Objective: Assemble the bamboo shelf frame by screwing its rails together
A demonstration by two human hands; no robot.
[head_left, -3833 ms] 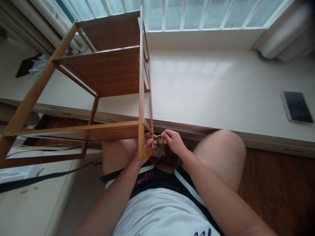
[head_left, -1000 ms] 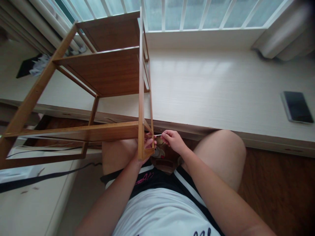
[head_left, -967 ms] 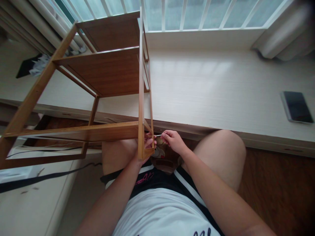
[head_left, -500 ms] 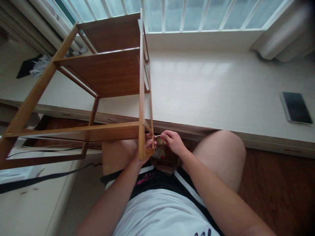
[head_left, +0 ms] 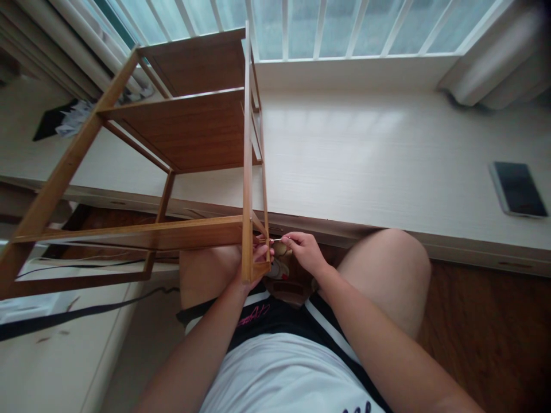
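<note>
The wooden shelf (head_left: pixel 193 133) leans across the left half of the frame, its near corner low at centre. There the left hand (head_left: pixel 259 253) sits partly behind a post; I can't tell how firmly it grips. Just beside it, the right hand (head_left: pixel 306 252) pinches a thin metal rod (head_left: pixel 278 240) pointing at that corner. A phone (head_left: pixel 519 189) lies at far right on the pale ledge (head_left: pixel 344 160).
</note>
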